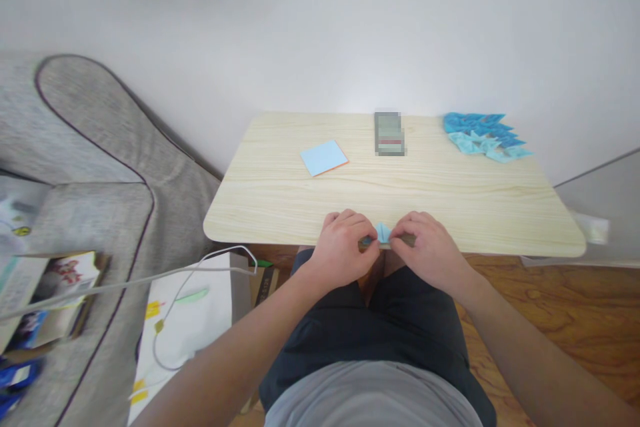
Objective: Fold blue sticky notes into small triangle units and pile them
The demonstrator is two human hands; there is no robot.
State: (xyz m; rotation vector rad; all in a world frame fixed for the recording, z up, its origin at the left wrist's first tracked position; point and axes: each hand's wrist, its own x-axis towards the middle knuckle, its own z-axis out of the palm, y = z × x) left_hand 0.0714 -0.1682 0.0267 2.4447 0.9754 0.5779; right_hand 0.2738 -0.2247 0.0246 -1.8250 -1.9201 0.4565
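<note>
My left hand [344, 243] and my right hand [425, 247] meet at the near edge of a light wooden table [280, 207]. Both pinch a small folded piece of light blue paper [383, 232] between thumb and fingers; most of the paper is hidden by the fingers. A square pad of light blue paper [324, 157] lies flat further back on the left half of the table. A pile of several folded blue paper pieces [483, 135] sits at the far right corner.
A blurred rectangular object [389, 133] lies at the back middle of the table. A grey sofa [85, 167] with books [47, 297] stands at the left. A white paper bag [193, 320] with a cable stands on the floor beside my leg.
</note>
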